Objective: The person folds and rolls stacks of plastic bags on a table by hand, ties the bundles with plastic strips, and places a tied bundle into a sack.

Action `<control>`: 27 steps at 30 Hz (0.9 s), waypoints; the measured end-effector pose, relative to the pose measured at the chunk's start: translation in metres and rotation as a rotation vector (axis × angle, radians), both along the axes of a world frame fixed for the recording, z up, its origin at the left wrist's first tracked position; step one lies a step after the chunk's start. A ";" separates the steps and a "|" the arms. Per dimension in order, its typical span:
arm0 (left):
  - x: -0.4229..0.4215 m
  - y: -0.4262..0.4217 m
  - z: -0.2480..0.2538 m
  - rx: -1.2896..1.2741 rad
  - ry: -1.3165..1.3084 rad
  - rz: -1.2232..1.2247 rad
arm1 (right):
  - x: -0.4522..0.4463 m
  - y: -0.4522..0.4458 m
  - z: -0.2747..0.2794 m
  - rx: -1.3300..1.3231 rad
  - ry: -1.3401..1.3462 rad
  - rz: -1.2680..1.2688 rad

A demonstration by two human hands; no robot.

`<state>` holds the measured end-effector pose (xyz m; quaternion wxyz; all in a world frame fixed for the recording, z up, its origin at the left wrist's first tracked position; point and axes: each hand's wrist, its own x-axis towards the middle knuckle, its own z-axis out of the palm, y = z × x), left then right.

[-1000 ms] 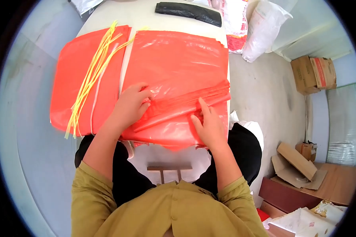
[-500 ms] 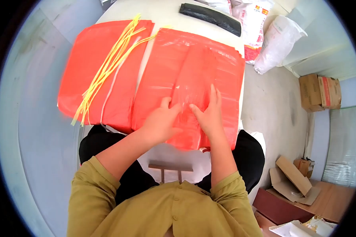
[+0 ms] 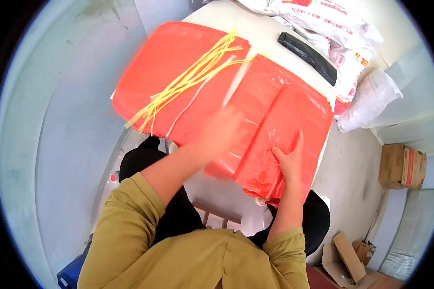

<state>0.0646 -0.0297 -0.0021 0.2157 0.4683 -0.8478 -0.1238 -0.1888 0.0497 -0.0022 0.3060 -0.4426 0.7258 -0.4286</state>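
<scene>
A stack of flat red plastic bags (image 3: 304, 111) lies in front of me, its top layer wrinkled and folded lengthwise. My right hand (image 3: 290, 161) rests on the near part of this stack, thumb and fingers apart. Over the stack's left side is my left hand (image 3: 222, 132), smeared by motion, so its fingers cannot be made out. To the left lies a second red plastic stack (image 3: 164, 58), with a bundle of yellow strips (image 3: 188, 82) across it. A thin whitish strip (image 3: 193, 101) runs beside the bundle.
Toward the table's (image 3: 217, 19) far right lies a rolled black plastic bundle (image 3: 307, 57). Beyond it are printed white sacks (image 3: 352, 72) and another white sack (image 3: 371, 101). Cardboard boxes (image 3: 400, 166) stand at right. A wall (image 3: 82, 120) borders the left side.
The view has turned, so the table sits further right. My left hand has moved off the middle of the stack toward its left side. My right hand stays on the bags.
</scene>
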 end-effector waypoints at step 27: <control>-0.059 -0.006 0.017 1.704 1.352 0.036 | 0.014 0.025 0.010 0.123 -1.076 -0.218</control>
